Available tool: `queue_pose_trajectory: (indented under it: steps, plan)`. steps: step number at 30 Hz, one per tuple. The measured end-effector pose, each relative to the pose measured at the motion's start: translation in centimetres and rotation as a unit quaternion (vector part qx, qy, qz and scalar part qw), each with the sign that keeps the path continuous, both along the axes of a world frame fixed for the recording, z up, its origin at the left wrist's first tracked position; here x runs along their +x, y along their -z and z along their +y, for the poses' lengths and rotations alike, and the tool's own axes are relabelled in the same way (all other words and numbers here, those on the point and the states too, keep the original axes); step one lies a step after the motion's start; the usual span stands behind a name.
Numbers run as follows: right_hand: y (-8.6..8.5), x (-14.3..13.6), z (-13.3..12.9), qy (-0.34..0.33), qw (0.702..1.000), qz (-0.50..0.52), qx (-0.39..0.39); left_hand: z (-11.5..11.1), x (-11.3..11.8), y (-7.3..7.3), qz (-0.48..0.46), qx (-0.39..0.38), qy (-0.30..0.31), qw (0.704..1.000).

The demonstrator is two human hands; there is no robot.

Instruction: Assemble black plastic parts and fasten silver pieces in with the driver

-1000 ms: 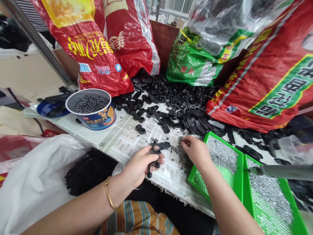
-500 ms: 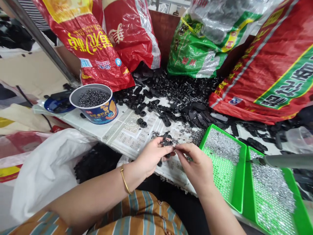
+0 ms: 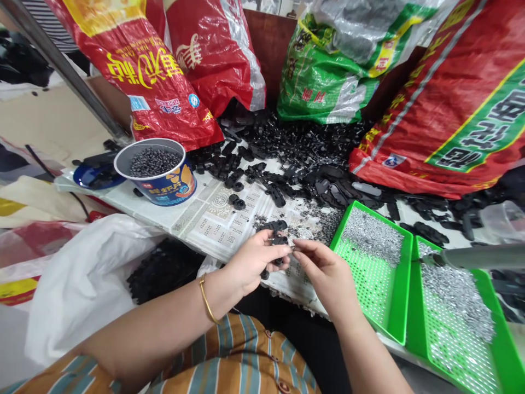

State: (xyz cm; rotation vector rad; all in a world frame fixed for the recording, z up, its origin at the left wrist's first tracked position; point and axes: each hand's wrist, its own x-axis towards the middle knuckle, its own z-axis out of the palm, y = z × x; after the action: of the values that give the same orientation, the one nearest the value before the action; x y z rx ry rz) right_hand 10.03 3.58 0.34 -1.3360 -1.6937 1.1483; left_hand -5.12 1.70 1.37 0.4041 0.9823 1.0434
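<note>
My left hand [image 3: 256, 257] is closed on a black plastic part [image 3: 279, 239] with round wheel-like ends, held above the table's front edge. Beside it, on the right, my right hand [image 3: 324, 271] has thumb and forefinger pinched at the part's side; whatever lies between these fingertips is too small to make out. Two green perforated trays, a near one [image 3: 406, 295] and one further right [image 3: 502, 350], hold small silvery metal pieces. A blue tub [image 3: 174, 186] full of small dark pieces stands to the left. Loose black parts [image 3: 276, 194] lie beyond my hands.
Red sacks [image 3: 164, 71] and a green sack [image 3: 324, 82] stand behind the heap. A metal bar [image 3: 484, 256] reaches over the right tray. Left of the table hangs a white sack [image 3: 77, 279]; a blue dish [image 3: 88, 176] sits beside the tub.
The whole view has shifted slightly. My left hand still holds the black part, turned a little, and my right fingertips remain pinched close beside it.
</note>
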Motion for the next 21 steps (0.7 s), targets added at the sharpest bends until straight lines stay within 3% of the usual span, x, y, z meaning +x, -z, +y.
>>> queue_pose_trajectory:
  steps: [4, 7, 14, 16, 19, 21]
  plan:
    - [-0.5, 0.2, 0.5, -0.013, 0.995, 0.053, -0.087, -0.2, -0.4, 0.3, -0.089, -0.007, 0.046, 0.995]
    - [-0.6, 0.5, 0.9, -0.019, 0.992, 0.062, -0.111, -0.2, -0.5, 0.4, -0.112, -0.008, 0.064, 0.992]
    - [-0.8, 0.2, 0.3, -0.006, 0.991, 0.059, -0.121, -0.4, -0.4, 0.4, -0.010, 0.018, 0.006, 1.000]
    - [-1.0, 0.0, 0.4, -0.011, 0.995, 0.047, -0.082, -0.4, -0.5, 0.3, 0.017, 0.028, 0.023, 0.999]
    - [-1.4, -0.4, 1.1, -0.040, 0.996, -0.026, 0.074, -0.4, -0.6, 0.1, 0.044, 0.047, 0.082, 0.995]
    - [-1.4, -0.6, 1.5, -0.085, 0.984, -0.079, 0.136, -0.4, -0.7, -0.1, 0.049, 0.054, 0.113, 0.991]
